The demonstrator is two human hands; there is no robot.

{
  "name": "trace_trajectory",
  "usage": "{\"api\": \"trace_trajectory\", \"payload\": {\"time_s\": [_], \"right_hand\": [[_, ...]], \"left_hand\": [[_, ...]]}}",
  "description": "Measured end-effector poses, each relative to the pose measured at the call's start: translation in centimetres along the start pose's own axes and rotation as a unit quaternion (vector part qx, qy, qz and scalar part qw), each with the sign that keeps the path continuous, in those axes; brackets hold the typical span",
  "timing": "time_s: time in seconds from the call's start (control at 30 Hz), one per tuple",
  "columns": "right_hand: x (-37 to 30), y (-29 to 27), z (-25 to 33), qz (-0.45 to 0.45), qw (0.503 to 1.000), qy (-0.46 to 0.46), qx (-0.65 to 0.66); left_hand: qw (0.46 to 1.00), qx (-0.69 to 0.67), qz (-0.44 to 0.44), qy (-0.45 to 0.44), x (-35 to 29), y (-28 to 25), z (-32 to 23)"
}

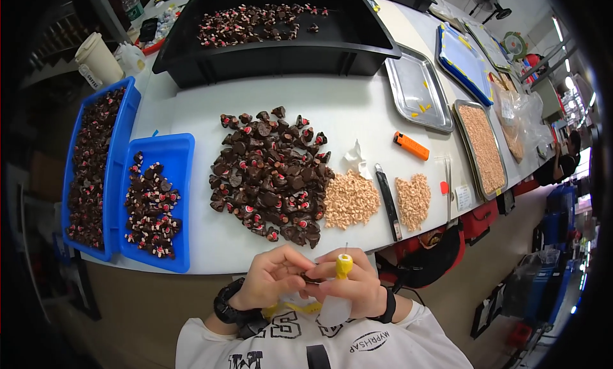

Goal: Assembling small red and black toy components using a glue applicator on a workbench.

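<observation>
Close to my body, just off the table's front edge, both hands meet. My left hand [271, 281] is closed, its fingertips pinching a small dark brown piece [310, 278] that is mostly hidden. Held in my right hand [363, 285] is a small white needle-tip bottle [336, 310] with a yellow collar, its thin tip pointing up; the right fingertips also touch the dark piece. Ahead lies a heap of dark brown moulded pieces [268, 177] with red parts. Beside it are a pile of small beige parts [351, 202] and a smaller beige pile [413, 204].
Two blue trays [185, 203] of brown pieces stand left; a large black bin [274, 59] is behind. Rightward lie a black-handled tool [387, 203], an orange tool [411, 146], tweezers [448, 184], a metal tray [415, 82] and a tray of beige parts [483, 149].
</observation>
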State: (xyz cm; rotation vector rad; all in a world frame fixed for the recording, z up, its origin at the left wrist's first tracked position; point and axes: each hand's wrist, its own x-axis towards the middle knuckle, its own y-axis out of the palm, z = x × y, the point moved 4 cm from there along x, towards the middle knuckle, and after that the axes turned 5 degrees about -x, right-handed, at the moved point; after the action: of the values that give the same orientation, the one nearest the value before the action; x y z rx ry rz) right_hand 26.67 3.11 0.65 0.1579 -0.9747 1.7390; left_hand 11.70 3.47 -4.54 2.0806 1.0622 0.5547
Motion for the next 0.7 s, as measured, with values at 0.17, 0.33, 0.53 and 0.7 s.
{"api": "trace_trajectory", "payload": {"time_s": [0.17, 0.33, 0.53, 0.7], "right_hand": [[1.4, -0.9, 0.7, 0.014, 1.0, 0.009, -0.017], [0.7, 0.6, 2.6, -0.112, 0.993, 0.027, -0.002], [-0.3, -0.9, 2.0, -0.114, 0.976, -0.13, 0.129], [-0.7, -1.3, 1.0, -0.134, 0.972, -0.116, 0.157]], "left_hand": [[1.0, 0.002, 0.01, -0.021, -0.2, 0.5, -0.5], [0.998, -0.039, 0.036, -0.036, 0.0, 1.7, -0.3], [0.999, 0.028, 0.012, 0.023, -1.2, 1.2, -0.1], [0.994, 0.076, -0.01, 0.077, -0.7, 1.2, -1.4]]}}
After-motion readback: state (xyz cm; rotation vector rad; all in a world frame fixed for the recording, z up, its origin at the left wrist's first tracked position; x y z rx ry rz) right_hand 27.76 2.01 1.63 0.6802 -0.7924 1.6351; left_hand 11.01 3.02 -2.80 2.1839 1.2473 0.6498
